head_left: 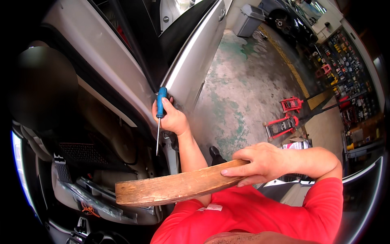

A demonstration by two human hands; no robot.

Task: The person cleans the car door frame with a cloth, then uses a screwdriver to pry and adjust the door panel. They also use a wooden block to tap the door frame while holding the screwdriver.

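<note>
A screwdriver [161, 106] with a blue handle and a thin metal shaft is gripped in my left hand [175, 118], its shaft pointing down. That hand is beside the open silver car door [195, 57], near the door opening. My right hand [262, 163] is wrapped around the right end of a long, worn wooden block [174, 185]. The block reaches leftward across the front of my red shirt. Part of my left forearm is hidden behind it.
At left is the car interior, with a plastic-covered seat [97, 199] and an orange cord [89, 209]. Red floor jacks [281, 126] stand on the worn concrete floor [231, 101] at right. Farther back are a grey bin [248, 20], another car [284, 18] and a tool-covered wall [349, 65].
</note>
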